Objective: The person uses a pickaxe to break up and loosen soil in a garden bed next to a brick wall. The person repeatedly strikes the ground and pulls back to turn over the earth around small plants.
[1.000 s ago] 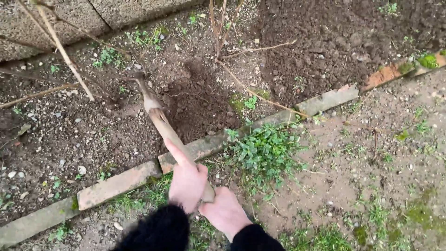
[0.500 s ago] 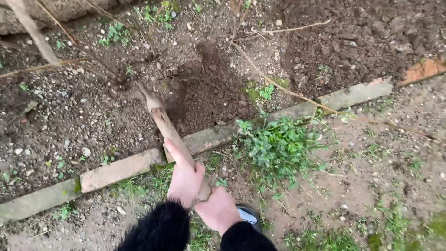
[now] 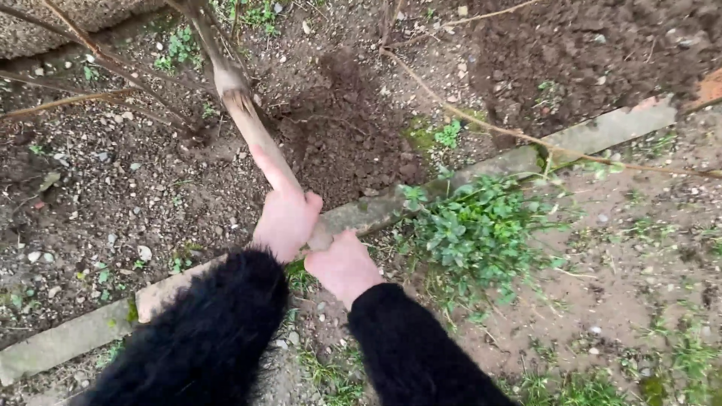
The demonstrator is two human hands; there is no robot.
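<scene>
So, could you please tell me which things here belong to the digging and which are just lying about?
In use:
- wooden handle, gripped by the left hand and right hand
- loose dark soil in the bed, beside the tool's far end

Lying about:
- brick edging
- leafy weed clump
- bare twigs
- pebbles

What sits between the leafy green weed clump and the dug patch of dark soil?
Head view: the stone edging strip runs between the leafy green weed clump and the dug patch of dark soil.
</scene>
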